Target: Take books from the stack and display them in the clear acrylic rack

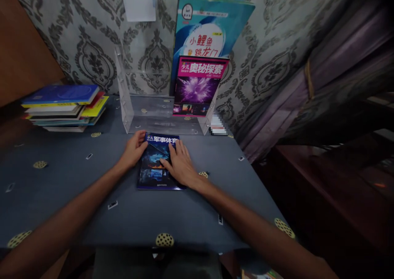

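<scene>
A dark blue book point(156, 174) with white Chinese characters lies flat on the table, in front of a clear acrylic rack point(150, 125). At the book's upper left edge is my left hand point(134, 148), its thumb on the cover and its fingers along the side, gripping the edge. My right hand point(181, 162) rests spread over the right part of the cover, thumb and fingers apart. In the rack's right side stand a pink and purple book point(198, 88) and, behind it, a larger teal book point(212, 28).
A stack of books point(64, 102) sits at the back left of the patterned grey table point(76, 192). Behind the rack is patterned wallpaper with a white switch plate point(140, 8). A purple curtain point(273, 110) hangs at the right. A small blurred item point(218, 125) lies beside the rack.
</scene>
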Motion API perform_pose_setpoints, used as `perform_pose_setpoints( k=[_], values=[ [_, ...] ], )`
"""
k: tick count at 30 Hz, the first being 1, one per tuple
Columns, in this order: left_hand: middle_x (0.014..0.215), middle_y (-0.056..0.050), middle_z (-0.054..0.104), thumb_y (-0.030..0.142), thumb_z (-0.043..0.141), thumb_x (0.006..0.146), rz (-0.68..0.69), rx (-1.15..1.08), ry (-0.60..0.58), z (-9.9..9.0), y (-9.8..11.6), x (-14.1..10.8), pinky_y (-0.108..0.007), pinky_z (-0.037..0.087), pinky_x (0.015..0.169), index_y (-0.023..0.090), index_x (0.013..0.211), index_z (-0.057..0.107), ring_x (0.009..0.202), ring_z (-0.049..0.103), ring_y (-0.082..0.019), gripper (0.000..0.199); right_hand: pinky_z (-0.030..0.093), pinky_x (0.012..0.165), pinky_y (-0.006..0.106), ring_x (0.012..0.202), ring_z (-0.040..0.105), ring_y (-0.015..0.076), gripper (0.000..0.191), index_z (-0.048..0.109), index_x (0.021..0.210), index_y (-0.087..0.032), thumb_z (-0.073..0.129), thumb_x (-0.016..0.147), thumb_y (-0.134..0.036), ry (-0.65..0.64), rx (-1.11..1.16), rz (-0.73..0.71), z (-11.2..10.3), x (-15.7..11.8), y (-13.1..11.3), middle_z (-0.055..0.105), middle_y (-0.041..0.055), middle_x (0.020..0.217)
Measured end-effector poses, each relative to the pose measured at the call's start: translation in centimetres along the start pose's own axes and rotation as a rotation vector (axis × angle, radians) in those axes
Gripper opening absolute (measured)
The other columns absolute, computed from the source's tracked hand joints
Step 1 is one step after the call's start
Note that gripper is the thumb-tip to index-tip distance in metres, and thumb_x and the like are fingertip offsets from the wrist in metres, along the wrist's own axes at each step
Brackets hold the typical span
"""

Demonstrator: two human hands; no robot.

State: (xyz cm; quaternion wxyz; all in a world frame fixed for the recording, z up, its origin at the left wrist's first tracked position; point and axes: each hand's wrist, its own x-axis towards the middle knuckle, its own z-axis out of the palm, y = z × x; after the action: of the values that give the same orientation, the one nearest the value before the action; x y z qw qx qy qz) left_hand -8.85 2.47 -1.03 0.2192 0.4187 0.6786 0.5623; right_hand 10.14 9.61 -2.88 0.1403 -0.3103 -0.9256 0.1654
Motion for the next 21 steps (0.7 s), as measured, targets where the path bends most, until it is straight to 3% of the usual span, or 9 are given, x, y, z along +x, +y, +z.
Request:
perform_pose_setpoints(
  k=[2,5,8,12,15,18,21],
  values=[
    [0.11,-0.007,0.07,0.017,0.065,0.075,-0.193,-0.316,0.084,0.5,0.3,-0.1,-0.032,0.055,0.083,0.019,0.115,0.059,0.095,0.068,-0.02,0.04,0.023,0.118,0.06,0.151,0.015,0.0392,0.074,0.035,0.151,-0.008,0.04,0.097,-0.058,0.022,0.034,-0.005,0.3,-0.1,0.3,0.026,0.0229,0.16],
    [0.087,-0.007,0.073,0.019,0.067,0.078,-0.49,-0.57,0.067,1.6,1.3,-0.9,-0.031,0.057,0.071,0.014,0.101,0.064,0.073,0.07,-0.019,0.023,0.021,0.119,0.059,0.151,0.017,0.0382,0.075,0.036,0.151,-0.007,0.037,0.097,-0.06,0.04,0.09,0.023,0.1,-0.2,0.5,0.027,0.0232,0.16],
    [0.074,-0.006,0.073,0.021,0.064,0.084,-0.602,-0.663,0.036,2.2,2.6,-1.8,-0.033,0.059,0.069,0.013,0.088,0.067,0.064,0.07,-0.019,0.01,0.018,0.121,0.055,0.151,0.016,0.0362,0.08,0.033,0.152,-0.004,0.035,0.097,-0.062,0.058,0.203,0.075,-0.3,-0.3,0.4,0.023,0.025,0.161],
    [0.076,-0.005,0.075,0.021,0.061,0.09,-0.579,-0.732,0.089,2.5,3.9,-2.5,-0.031,0.06,0.071,0.013,0.09,0.07,0.064,0.07,-0.017,0.012,0.017,0.123,0.05,0.153,0.014,0.0302,0.086,0.027,0.154,-0.007,0.032,0.095,-0.068,0.195,0.462,0.129,-0.4,-0.5,0.6,0.02,0.0206,0.163],
    [0.084,-0.004,0.076,0.024,0.064,0.089,-0.512,-0.777,0.124,2.7,4.4,-2.9,-0.03,0.06,0.076,0.015,0.095,0.07,0.072,0.072,-0.016,0.013,0.023,0.12,0.05,0.148,0.027,0.0297,0.081,0.037,0.15,-0.012,0.035,0.093,-0.07,0.324,0.673,0.19,-0.7,-0.5,0.8,0.036,0.018,0.157],
    [0.09,-0.004,0.077,0.032,0.067,0.087,-0.414,-0.801,0.107,3.0,5.0,-3.1,-0.032,0.059,0.081,0.017,0.099,0.071,0.082,0.072,-0.019,0.02,0.038,0.111,0.045,0.127,0.053,0.0273,0.063,0.059,0.128,-0.019,0.039,0.093,-0.067,0.373,0.935,0.203,-1.9,-0.1,0.7,0.064,0.0115,0.131],
    [0.093,-0.003,0.076,0.046,0.07,0.084,-0.273,-0.708,0.134,3.2,5.9,-3.1,-0.033,0.057,0.087,0.019,0.097,0.071,0.093,0.071,-0.021,0.03,0.049,0.094,0.036,0.099,0.063,0.0229,0.052,0.066,0.103,-0.019,0.041,0.093,-0.064,0.434,1.114,0.181,-3.8,0.1,0.1,0.071,0.0059,0.1]
  ],
)
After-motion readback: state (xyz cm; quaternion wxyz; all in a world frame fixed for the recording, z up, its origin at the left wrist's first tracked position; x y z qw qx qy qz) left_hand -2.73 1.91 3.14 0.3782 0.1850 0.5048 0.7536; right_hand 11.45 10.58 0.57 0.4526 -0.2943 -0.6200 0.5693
